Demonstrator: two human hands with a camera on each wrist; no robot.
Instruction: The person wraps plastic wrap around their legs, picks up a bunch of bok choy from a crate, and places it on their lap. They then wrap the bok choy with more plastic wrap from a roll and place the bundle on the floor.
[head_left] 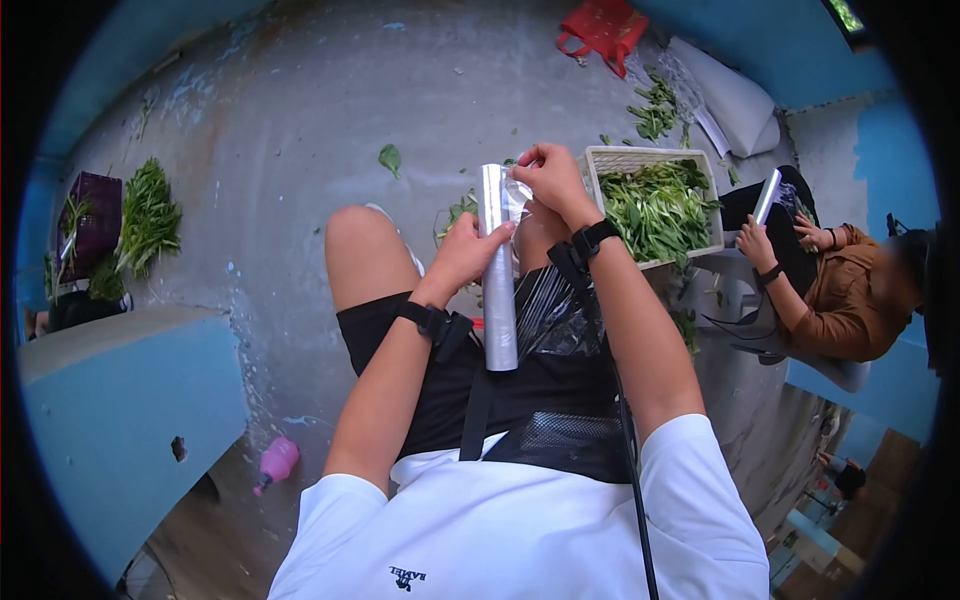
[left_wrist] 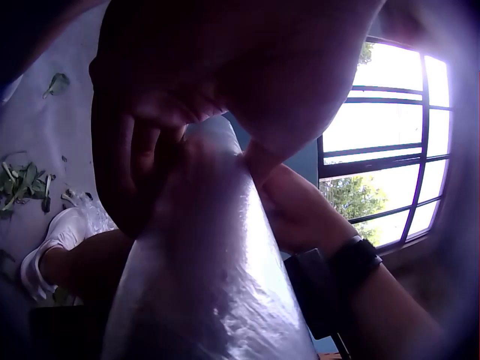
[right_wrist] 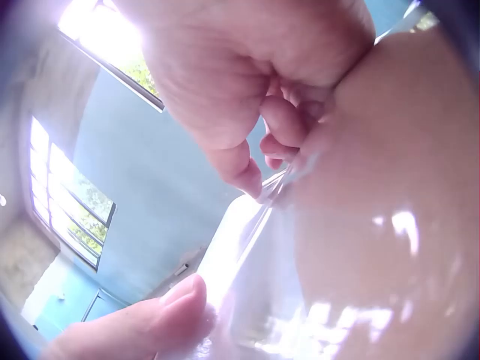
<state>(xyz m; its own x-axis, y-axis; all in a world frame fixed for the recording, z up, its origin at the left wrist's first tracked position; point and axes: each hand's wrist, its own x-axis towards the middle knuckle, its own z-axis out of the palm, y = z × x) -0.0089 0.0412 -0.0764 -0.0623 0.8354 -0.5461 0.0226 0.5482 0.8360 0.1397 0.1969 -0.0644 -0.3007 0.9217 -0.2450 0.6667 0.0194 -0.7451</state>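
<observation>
A shiny roll of clear plastic film point(head_left: 498, 310) lies lengthwise over the lap, its near end above the black shorts. My left hand point(head_left: 468, 250) grips the roll around its middle, thumb across the top. At the roll's far end, my right hand point(head_left: 555, 185) pinches the loose edge of the film between thumb and fingers. A thin sheet of film point(right_wrist: 352, 262) stretches from those fingertips in the right wrist view, with the left thumb point(right_wrist: 169, 315) at the roll. In the left wrist view, the roll point(left_wrist: 232, 300) fills the foreground beneath the left hand.
A cream crate point(head_left: 650, 153) of leafy greens point(head_left: 655, 210) stands by the right knee. Beyond it sits another person point(head_left: 845, 290) holding a similar roll point(head_left: 767, 196). More greens point(head_left: 150, 215) lie left beside a purple crate point(head_left: 98, 205). A pink bottle point(head_left: 279, 459) is near the low blue wall point(head_left: 130, 410).
</observation>
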